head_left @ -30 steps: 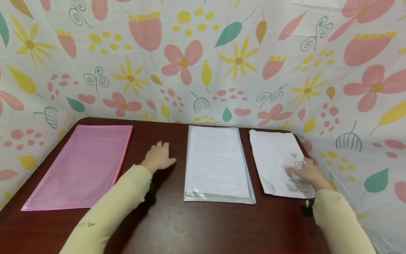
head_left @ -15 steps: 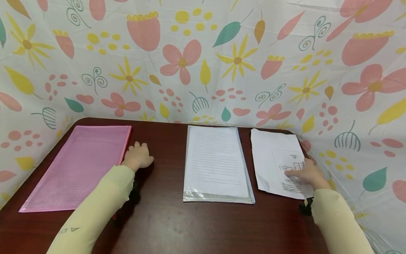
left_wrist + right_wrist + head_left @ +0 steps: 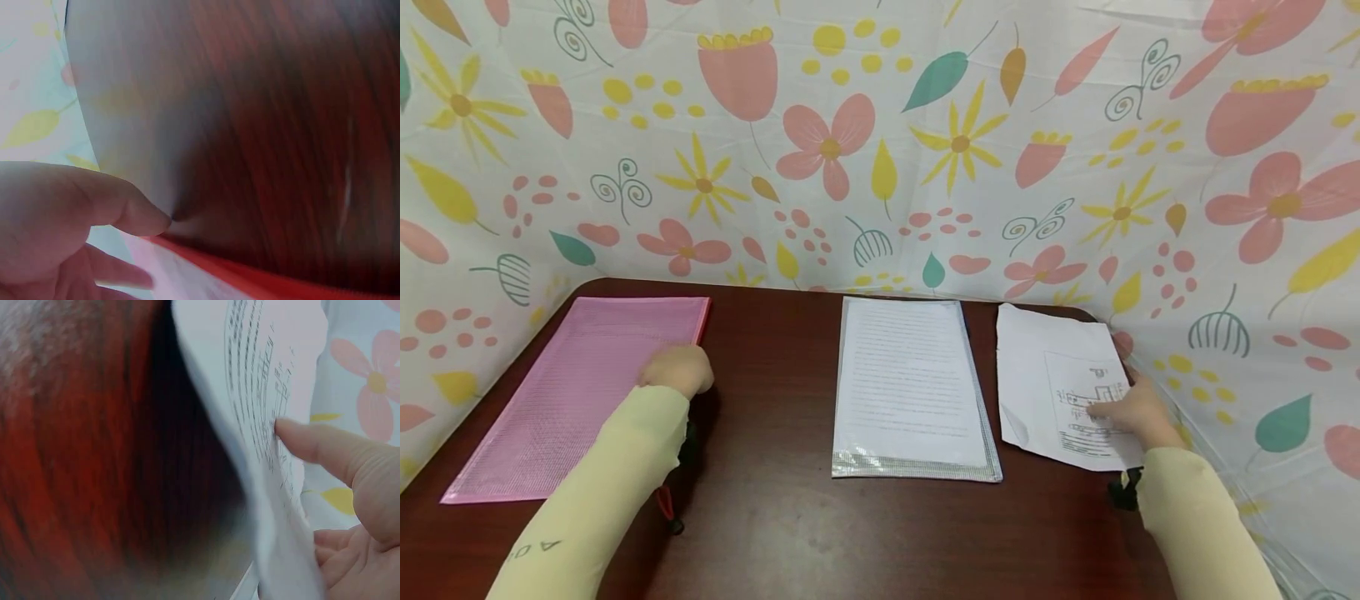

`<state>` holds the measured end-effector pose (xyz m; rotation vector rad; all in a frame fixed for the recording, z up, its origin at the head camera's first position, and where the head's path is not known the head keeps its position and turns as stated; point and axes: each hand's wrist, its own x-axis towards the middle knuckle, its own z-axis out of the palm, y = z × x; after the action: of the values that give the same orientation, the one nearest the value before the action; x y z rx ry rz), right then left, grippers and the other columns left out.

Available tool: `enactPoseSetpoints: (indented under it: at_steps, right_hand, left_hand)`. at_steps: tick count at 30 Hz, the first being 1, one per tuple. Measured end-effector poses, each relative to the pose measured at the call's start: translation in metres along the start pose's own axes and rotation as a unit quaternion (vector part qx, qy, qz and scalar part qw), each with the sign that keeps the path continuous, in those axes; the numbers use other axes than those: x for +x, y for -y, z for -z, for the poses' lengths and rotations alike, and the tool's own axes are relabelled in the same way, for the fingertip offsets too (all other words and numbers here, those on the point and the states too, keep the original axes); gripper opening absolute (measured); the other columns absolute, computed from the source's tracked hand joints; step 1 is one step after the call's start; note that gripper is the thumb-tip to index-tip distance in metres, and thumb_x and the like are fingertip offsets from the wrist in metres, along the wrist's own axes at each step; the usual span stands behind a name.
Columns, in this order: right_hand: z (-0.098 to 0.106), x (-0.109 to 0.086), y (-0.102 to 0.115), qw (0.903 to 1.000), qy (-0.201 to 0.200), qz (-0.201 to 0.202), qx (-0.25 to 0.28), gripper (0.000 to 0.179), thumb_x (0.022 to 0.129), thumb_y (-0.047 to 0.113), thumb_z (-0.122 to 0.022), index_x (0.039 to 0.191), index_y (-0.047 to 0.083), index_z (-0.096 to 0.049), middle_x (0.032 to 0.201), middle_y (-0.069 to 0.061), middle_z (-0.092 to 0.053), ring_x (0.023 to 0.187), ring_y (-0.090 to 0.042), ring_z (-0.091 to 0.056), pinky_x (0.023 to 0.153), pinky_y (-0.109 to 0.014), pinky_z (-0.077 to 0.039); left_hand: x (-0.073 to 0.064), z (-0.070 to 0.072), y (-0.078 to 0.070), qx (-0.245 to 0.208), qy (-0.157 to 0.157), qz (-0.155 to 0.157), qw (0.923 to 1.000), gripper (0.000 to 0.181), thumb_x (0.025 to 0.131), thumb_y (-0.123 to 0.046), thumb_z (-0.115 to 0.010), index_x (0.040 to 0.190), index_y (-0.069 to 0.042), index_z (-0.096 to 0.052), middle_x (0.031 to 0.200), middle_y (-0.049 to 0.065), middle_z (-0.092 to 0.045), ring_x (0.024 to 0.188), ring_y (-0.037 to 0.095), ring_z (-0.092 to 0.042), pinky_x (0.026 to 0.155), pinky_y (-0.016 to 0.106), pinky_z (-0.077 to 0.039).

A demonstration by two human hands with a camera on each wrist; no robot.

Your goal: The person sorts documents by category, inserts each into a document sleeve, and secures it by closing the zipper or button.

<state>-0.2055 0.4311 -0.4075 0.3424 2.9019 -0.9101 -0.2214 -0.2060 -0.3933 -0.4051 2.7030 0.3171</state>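
A flowered curtain (image 3: 850,100) hangs behind the worktop (image 3: 820,542), presumably to screen off the surroundings; its fabric is thin and faintly creased. The worktop is dark reddish wood-grain, glossy, with rounded far corners. On its left lies the pink pouch (image 3: 576,375), flat and within the left arm's reach; it is a mesh-textured rectangle with a red band along one long edge. Mid-worktop, well apart from it, the clear pouch (image 3: 887,467) seems laid flat so that nothing overlaps it; its plastic shows a gridded strip at the near end, below a printed page (image 3: 910,383). At the right is the loose paper (image 3: 1030,367), matt white and limp, its margins wavy and one near corner curled.

The right hand (image 3: 1138,412) pinches the paper's outer edge, thumb over the print and fingers behind, probably to steady or raise that limp side. The left hand (image 3: 677,371), blurred from above, is at the pink pouch's red edge, thumb (image 3: 144,212) beside the band, fingers loose and parted, apparently not closed on it.
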Motion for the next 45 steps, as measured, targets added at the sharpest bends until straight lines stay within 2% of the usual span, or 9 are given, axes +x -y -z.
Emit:
enactPoseSetpoints:
  at_steps: [4,8,11,17,25,28,32,35,45]
  right_hand:
    - [0.002,0.001,-0.005,0.9997,-0.005,-0.024,-0.004,0.081,0.075,0.012,-0.074,0.140,-0.010,-0.030,0.113,-0.033,-0.054,0.088,-0.034,-0.059,0.065,-0.032,-0.047]
    - [0.005,0.000,-0.006,0.9980,-0.009,-0.061,-0.017,0.058,0.084,0.013,-0.063,0.129,-0.017,-0.041,0.094,-0.030,-0.061,0.072,-0.027,-0.062,0.058,-0.035,-0.050]
    - [0.007,-0.001,-0.006,0.9975,-0.025,-0.062,-0.021,0.047,0.089,0.014,-0.054,0.118,-0.021,-0.046,0.088,-0.029,-0.061,0.069,-0.027,-0.061,0.056,-0.034,-0.048]
    - [0.011,0.001,-0.009,0.9971,-0.045,-0.059,-0.014,0.047,0.096,0.019,-0.042,0.124,-0.019,-0.044,0.095,-0.030,-0.058,0.076,-0.030,-0.058,0.058,-0.033,-0.045]
    - [0.017,0.001,-0.010,0.9945,-0.050,-0.089,0.024,0.058,0.098,0.031,-0.040,0.136,-0.013,-0.037,0.114,-0.029,-0.052,0.087,-0.028,-0.055,0.064,-0.030,-0.044]
    - [0.018,-0.002,-0.009,0.9924,-0.052,-0.098,0.054,0.058,0.098,0.033,-0.041,0.136,-0.012,-0.039,0.104,-0.023,-0.056,0.077,-0.020,-0.056,0.061,-0.030,-0.047]
    - [0.019,-0.006,-0.009,0.9870,-0.053,-0.104,0.111,0.058,0.097,0.034,-0.044,0.133,-0.012,-0.042,0.080,0.000,-0.058,0.062,-0.009,-0.057,0.057,-0.029,-0.051]
    - [0.019,-0.007,-0.009,0.9818,-0.050,-0.108,0.148,0.060,0.096,0.035,-0.046,0.133,-0.012,-0.040,0.070,0.012,-0.054,0.059,-0.006,-0.057,0.056,-0.029,-0.051]
    - [0.018,-0.010,-0.006,0.9647,-0.046,-0.125,0.227,0.062,0.094,0.035,-0.052,0.135,-0.010,-0.038,0.067,0.019,-0.054,0.060,-0.003,-0.058,0.058,-0.027,-0.052]
  left_hand:
    - [-0.002,0.005,0.009,0.001,0.013,-0.031,0.9994,0.013,0.084,-0.007,-0.055,0.090,0.002,-0.063,0.099,0.021,-0.055,0.083,0.032,-0.048,0.067,0.041,-0.046]
    - [-0.004,0.009,0.012,-0.009,0.007,-0.051,0.9987,0.015,0.085,-0.004,-0.053,0.095,0.003,-0.060,0.100,0.022,-0.053,0.084,0.033,-0.047,0.066,0.039,-0.045]
    - [-0.005,0.011,0.012,-0.020,-0.012,-0.068,0.9974,0.018,0.086,-0.004,-0.050,0.098,0.005,-0.059,0.098,0.023,-0.054,0.081,0.034,-0.048,0.064,0.040,-0.045]
    - [-0.007,0.014,0.011,-0.029,-0.039,-0.098,0.9940,0.014,0.086,-0.002,-0.047,0.087,0.003,-0.059,0.087,0.020,-0.055,0.074,0.031,-0.048,0.057,0.036,-0.044]
    - [-0.005,0.015,0.000,-0.033,-0.054,-0.117,0.9911,0.018,0.086,-0.001,-0.042,0.073,-0.002,-0.054,0.075,0.015,-0.051,0.065,0.026,-0.048,0.049,0.031,-0.041]
    - [-0.003,0.013,-0.003,-0.040,-0.058,-0.120,0.9902,0.020,0.088,-0.003,-0.042,0.071,-0.003,-0.053,0.071,0.013,-0.050,0.060,0.024,-0.050,0.047,0.029,-0.041]
    - [0.000,0.011,-0.008,-0.044,-0.059,-0.128,0.9890,0.023,0.090,-0.006,-0.042,0.069,-0.003,-0.052,0.070,0.013,-0.051,0.059,0.023,-0.051,0.047,0.028,-0.041]
    - [0.001,0.009,-0.012,-0.042,-0.062,-0.138,0.9875,0.024,0.090,-0.008,-0.044,0.068,-0.004,-0.052,0.068,0.012,-0.051,0.058,0.023,-0.051,0.047,0.028,-0.041]
    - [-0.004,0.005,-0.030,-0.034,-0.075,-0.166,0.9828,0.024,0.089,-0.012,-0.051,0.066,-0.005,-0.051,0.069,0.011,-0.052,0.061,0.023,-0.051,0.052,0.030,-0.041]
